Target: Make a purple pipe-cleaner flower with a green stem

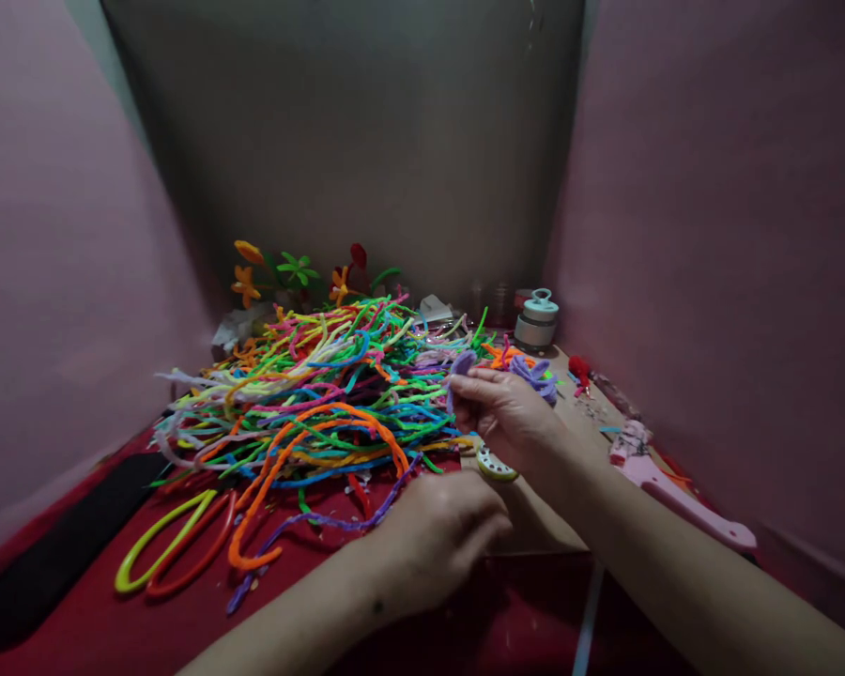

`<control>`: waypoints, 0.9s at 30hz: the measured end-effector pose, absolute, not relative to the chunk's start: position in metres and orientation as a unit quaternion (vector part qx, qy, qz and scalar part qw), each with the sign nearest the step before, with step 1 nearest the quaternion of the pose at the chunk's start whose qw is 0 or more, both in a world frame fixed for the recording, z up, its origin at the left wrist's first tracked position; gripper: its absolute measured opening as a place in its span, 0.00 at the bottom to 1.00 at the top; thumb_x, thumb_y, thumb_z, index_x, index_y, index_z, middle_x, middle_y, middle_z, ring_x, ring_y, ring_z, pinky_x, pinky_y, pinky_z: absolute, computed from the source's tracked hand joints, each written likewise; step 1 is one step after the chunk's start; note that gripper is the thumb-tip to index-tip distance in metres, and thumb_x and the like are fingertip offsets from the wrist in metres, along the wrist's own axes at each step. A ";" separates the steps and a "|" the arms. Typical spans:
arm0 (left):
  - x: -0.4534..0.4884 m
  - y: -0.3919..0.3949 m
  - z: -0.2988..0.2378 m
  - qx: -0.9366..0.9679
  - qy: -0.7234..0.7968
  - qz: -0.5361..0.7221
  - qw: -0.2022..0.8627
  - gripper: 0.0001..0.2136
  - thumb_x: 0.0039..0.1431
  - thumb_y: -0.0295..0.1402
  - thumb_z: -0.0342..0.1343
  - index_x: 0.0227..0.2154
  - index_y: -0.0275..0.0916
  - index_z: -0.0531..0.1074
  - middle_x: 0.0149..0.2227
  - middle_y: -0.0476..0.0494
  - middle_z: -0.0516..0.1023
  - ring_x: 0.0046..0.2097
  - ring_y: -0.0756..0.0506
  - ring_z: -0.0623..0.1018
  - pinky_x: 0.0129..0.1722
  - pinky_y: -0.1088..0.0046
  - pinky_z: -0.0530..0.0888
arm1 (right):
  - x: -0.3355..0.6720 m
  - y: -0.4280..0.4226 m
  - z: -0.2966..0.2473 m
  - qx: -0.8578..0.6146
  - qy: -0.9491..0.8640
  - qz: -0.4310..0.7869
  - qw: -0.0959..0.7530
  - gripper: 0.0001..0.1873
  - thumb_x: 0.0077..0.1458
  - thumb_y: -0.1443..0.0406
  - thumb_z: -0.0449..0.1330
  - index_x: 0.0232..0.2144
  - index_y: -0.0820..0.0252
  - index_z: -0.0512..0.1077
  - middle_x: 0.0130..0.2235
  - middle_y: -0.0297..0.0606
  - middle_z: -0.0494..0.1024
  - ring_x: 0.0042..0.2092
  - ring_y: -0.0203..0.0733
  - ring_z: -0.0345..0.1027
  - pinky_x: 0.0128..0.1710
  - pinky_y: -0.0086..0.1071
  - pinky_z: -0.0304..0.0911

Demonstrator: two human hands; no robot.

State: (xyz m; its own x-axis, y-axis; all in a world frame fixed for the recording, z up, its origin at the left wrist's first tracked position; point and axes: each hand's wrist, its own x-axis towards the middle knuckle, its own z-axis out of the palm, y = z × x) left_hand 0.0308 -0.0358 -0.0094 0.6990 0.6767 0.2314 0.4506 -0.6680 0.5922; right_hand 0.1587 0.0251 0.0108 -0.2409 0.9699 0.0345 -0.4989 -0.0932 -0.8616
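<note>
My right hand (499, 404) pinches a light purple fuzzy pipe cleaner (463, 362), bent into a loop, between thumb and fingertips. Below and to its left, my left hand (443, 526) is closed with its fingers curled and slightly blurred; whatever it may hold is hidden. A darker purple pipe cleaner (324, 518) lies on the red cloth and runs up to the left wrist. Just beyond my right hand sits a bundle of light purple pipe cleaner loops (535, 376). Left of both hands spreads a big heap of multicoloured pipe cleaners (324, 394).
Under my right arm lies a brown board (542, 512) with a round green-rimmed piece (497, 463). A pink tool like a glue gun (690, 498) rests at right. Behind stand a teal-lidded jar (537, 319) and pipe-cleaner flowers (296, 269). Pink walls (725, 235) flank the table.
</note>
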 end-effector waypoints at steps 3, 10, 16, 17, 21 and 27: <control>0.014 -0.017 0.002 0.726 0.446 0.394 0.346 0.08 0.54 0.34 0.52 0.25 0.37 0.70 0.23 0.49 0.71 0.25 0.52 0.68 0.25 0.77 0.64 | 0.147 0.025 0.010 -0.278 -0.411 0.697 0.518 0.11 0.36 0.66 0.67 0.17 0.63 0.67 0.17 0.29 0.67 0.20 0.29 0.56 0.20 0.26 0.50; -0.004 -0.002 0.003 0.563 0.471 0.468 0.491 0.10 0.49 0.39 0.57 0.26 0.37 0.67 0.16 0.56 0.64 0.16 0.56 0.61 0.16 0.81 0.57 | 0.140 0.024 0.001 -0.269 -0.398 0.673 0.563 0.13 0.38 0.65 0.66 0.17 0.62 0.65 0.18 0.27 0.63 0.20 0.27 0.53 0.20 0.26 0.47; 0.000 -0.004 0.003 0.549 0.419 0.498 0.525 0.10 0.49 0.38 0.57 0.31 0.37 0.70 0.20 0.52 0.70 0.19 0.55 0.65 0.18 0.80 0.61 | 0.141 0.019 -0.005 -0.280 -0.389 0.673 0.563 0.12 0.36 0.64 0.67 0.18 0.63 0.66 0.18 0.27 0.64 0.20 0.27 0.52 0.19 0.26 0.47; 0.000 -0.005 0.003 0.549 0.419 0.500 0.522 0.09 0.50 0.38 0.56 0.30 0.37 0.70 0.20 0.52 0.69 0.19 0.55 0.64 0.18 0.80 0.61 | 0.141 0.018 -0.005 -0.281 -0.392 0.672 0.562 0.12 0.36 0.64 0.67 0.18 0.63 0.67 0.18 0.27 0.64 0.20 0.27 0.52 0.19 0.26 0.47; 0.001 -0.006 0.004 0.552 0.441 0.475 0.524 0.09 0.49 0.37 0.58 0.26 0.36 0.70 0.18 0.54 0.66 0.17 0.56 0.62 0.16 0.81 0.59 | 0.140 0.014 -0.005 -0.280 -0.409 0.668 0.555 0.11 0.36 0.65 0.67 0.18 0.63 0.67 0.18 0.26 0.63 0.19 0.27 0.51 0.20 0.26 0.47; 0.009 -0.008 -0.001 0.565 0.439 0.446 0.538 0.09 0.49 0.34 0.57 0.21 0.35 0.66 0.16 0.55 0.64 0.17 0.56 0.60 0.16 0.81 0.57 | 0.137 0.012 -0.011 -0.266 -0.396 0.684 0.552 0.11 0.36 0.66 0.67 0.18 0.63 0.67 0.17 0.26 0.63 0.19 0.27 0.51 0.19 0.26 0.46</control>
State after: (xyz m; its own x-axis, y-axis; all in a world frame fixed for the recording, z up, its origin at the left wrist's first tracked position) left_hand 0.0091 -0.0085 -0.0006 0.2172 0.9756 0.0317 0.0170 -0.0362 0.9992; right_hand 0.1367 0.0117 -0.0107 -0.2492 0.9657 0.0723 -0.5445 -0.0780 -0.8351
